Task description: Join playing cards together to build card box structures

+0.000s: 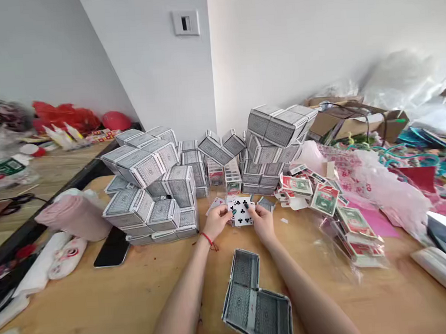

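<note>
Between my two hands is a playing card (242, 214) with black clubs, face up just over the table. My left hand (217, 219) pinches its left edge, and my right hand (262, 220) pinches the right edge. Whether more cards lie behind it I cannot tell. Another loose card (214, 205) with red marks lies beyond my left hand. A grey card back (266, 203) shows beyond my right hand. Closer to me, between my forearms, rests an L-shaped piece (249, 299) built from grey-backed cards.
Blocks folded from cards are stacked at the left (141, 192) and right (270, 144). A black phone (112, 248) lies beside the left stack. Red and green card boxes (325, 199) and crumpled plastic bags (378, 182) crowd the right. A pink roll (75, 214) lies at the left.
</note>
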### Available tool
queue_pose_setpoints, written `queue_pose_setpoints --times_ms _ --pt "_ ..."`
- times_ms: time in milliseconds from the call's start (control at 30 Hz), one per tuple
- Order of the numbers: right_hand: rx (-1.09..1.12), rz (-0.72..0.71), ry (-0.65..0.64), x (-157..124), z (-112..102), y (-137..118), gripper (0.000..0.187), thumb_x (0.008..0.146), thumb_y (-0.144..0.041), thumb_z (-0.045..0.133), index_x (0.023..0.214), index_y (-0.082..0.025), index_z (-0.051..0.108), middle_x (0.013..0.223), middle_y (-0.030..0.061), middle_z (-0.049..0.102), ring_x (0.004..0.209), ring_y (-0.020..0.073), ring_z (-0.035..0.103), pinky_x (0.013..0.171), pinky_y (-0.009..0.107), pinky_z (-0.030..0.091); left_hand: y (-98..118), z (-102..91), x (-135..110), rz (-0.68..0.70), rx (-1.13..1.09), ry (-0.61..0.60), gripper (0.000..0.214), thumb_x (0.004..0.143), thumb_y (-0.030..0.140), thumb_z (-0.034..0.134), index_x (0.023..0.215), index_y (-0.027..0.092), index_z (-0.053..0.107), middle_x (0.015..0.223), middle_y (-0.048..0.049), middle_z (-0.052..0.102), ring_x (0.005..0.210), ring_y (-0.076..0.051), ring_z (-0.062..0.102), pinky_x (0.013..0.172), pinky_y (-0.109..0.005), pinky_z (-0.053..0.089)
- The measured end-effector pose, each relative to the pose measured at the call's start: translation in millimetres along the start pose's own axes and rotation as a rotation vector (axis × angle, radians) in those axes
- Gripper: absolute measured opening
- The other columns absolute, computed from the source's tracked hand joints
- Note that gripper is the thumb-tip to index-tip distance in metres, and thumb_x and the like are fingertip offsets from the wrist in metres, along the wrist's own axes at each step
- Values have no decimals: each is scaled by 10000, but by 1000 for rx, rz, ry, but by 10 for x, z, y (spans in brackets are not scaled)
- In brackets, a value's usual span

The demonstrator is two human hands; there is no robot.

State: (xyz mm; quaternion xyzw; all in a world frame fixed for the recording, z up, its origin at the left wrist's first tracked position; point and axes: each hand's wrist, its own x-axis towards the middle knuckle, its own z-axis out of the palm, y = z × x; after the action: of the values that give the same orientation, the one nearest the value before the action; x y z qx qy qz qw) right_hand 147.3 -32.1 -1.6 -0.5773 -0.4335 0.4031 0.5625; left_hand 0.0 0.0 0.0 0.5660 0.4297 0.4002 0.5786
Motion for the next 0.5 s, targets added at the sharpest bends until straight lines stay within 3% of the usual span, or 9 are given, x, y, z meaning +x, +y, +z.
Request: queue_pose_setpoints --times_ms 200,367,500 --pt "-27 0 -15 43 29 135 380 678 -519 547 660 -139 564 584 21 577 519 125 477 465 217 367 12 -45 11 74 174 92 299 678 392 548 544 125 536 516 36 434 531 -84 401 509 -199 330" --pt "8 -39 -144 47 22 140 346 691 -476 559 819 -156 583 728 46 632 627 164 552 546 255 440 -49 -40 38 74 176 103 339 681 424 534 520 127 508 499 42 394 510 -76 364 486 -196 292" --pt "83 -2 -262 55 5 154 343 716 -471 528 879 -171 554 716 30 626 556 147 543 476 250 443 -68 -33 48 71 130 124 323 694 419 514 565 124 528 544 30 438 543 -86 398 503 -195 319"
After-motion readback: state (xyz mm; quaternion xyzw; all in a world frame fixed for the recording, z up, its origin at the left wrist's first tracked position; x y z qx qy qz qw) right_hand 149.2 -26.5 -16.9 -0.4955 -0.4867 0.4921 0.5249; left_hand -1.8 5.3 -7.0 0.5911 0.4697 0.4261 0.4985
